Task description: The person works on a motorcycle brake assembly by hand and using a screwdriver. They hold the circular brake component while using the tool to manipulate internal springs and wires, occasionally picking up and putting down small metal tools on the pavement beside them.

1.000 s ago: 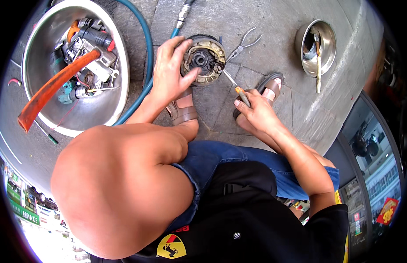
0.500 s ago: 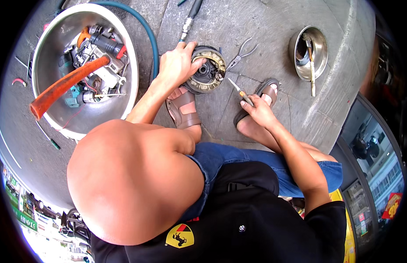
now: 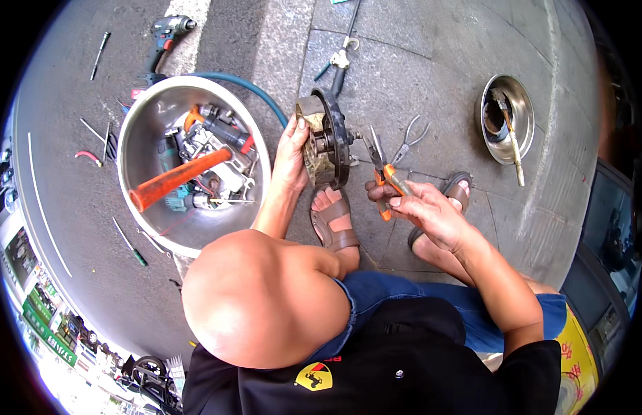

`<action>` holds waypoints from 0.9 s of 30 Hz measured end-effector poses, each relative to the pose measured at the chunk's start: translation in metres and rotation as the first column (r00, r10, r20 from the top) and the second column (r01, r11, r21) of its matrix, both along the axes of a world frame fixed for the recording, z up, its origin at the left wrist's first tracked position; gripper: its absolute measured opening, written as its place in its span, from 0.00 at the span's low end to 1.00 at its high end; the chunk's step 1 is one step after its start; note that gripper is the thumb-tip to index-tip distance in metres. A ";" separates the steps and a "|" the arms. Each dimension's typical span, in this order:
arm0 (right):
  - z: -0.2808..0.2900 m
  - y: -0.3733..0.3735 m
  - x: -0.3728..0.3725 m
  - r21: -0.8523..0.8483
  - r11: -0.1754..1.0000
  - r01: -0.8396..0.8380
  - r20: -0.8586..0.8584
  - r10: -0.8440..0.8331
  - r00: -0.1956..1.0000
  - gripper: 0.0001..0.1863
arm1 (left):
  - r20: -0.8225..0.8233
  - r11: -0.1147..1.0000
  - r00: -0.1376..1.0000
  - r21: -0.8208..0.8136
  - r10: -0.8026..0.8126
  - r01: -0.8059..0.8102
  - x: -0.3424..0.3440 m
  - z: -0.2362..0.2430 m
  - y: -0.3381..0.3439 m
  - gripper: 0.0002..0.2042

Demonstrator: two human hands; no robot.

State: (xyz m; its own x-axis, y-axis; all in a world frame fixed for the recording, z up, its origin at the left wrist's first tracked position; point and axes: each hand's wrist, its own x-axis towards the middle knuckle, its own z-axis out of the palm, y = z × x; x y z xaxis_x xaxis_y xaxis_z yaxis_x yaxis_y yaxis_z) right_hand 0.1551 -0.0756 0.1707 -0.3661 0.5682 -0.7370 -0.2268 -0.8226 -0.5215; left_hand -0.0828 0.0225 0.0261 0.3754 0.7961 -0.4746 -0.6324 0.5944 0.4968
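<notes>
A round brake shoe assembly [image 3: 326,142] is held up on its edge above the pavement, its dark backing plate turned to the right. My left hand [image 3: 292,155] grips it by its left side, the thumb on the pale curved shoe. To the right, my right hand [image 3: 428,211] holds orange-handled pliers [image 3: 393,178], with handles spread and the pointed jaws near a small stud on the plate; I cannot tell whether they touch it. Grey pliers [image 3: 407,144] lie opened on the ground beyond them.
A steel basin [image 3: 126,149] at left holds several tools, including an orange-handled hammer [image 3: 179,181]. A cordless drill [image 3: 166,43] stands behind it. A blue hose [image 3: 248,84] and a black-handled air tool [image 3: 340,66] lie ahead. A steel bowl [image 3: 525,104] with a brush stands right.
My left hand has lifted the brake assembly off the ground and turned it on edge. The pliers in my right hand have come up to it and their handles have spread.
</notes>
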 end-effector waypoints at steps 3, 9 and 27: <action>0.011 0.014 -0.019 0.119 0.988 -0.100 0.108 0.088 0.990 0.20 | -0.035 0.996 0.997 -0.061 0.064 -0.066 -0.004 0.002 0.004 0.19; 0.018 0.026 -0.052 0.373 0.917 -0.141 0.301 0.024 0.953 0.18 | -0.084 0.977 0.979 0.121 0.187 -0.176 0.001 0.025 -0.001 0.19; -0.010 0.018 -0.051 0.386 0.920 -0.061 0.286 -0.057 0.957 0.17 | -0.029 0.984 0.983 -0.014 0.179 -0.180 0.010 0.025 -0.019 0.20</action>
